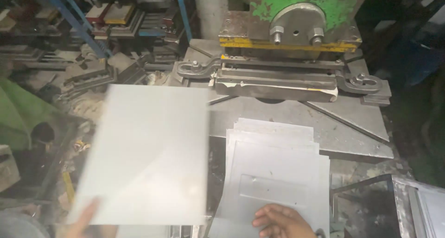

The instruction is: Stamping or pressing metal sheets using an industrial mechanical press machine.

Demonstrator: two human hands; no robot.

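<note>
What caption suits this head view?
Left hand lifts a blank metal sheet; right hand rests on the stack before the press.

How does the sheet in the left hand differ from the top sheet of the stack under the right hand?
The lifted sheet is held up off the table by the left hand; the top stacked sheet lies flat on the stack under the right hand.
The lifted sheet looks plain and motion-blurred; the top stacked sheet shows a pressed rectangular mark.
The lifted sheet is tilted; the top stacked sheet sits roughly square to the press table.
Both are thin, pale grey, rectangular metal sheets.
</note>
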